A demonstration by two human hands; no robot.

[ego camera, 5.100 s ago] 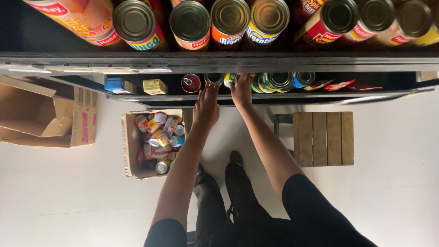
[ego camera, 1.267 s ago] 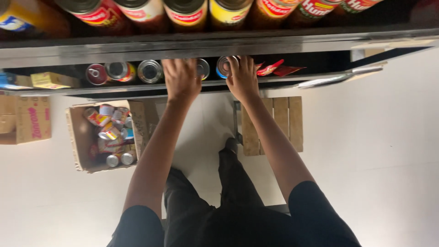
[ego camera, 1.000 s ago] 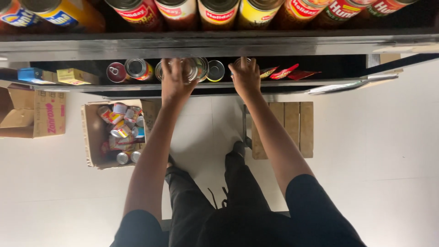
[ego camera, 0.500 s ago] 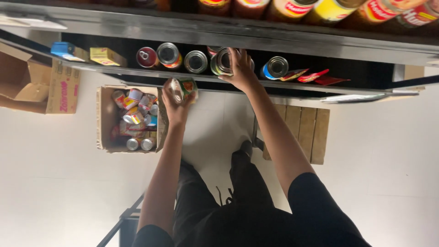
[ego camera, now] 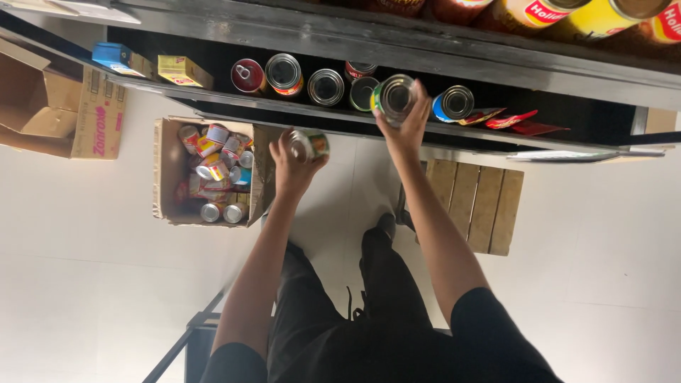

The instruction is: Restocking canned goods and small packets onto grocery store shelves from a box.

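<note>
Looking down from my head, an open brown cardboard box (ego camera: 167,170) on the pale floor holds a jumble of small round tins. Along the dark metal shelf (ego camera: 397,53), more round tins lie on their sides, ends facing me. My left hand (ego camera: 292,167) is lowered in front of the shelf, closed around a small green-labelled metal tin (ego camera: 309,144). My right hand (ego camera: 403,128) reaches up to the shelf edge, gripping a silver-topped tin with a green and yellow label (ego camera: 394,96).
</note>
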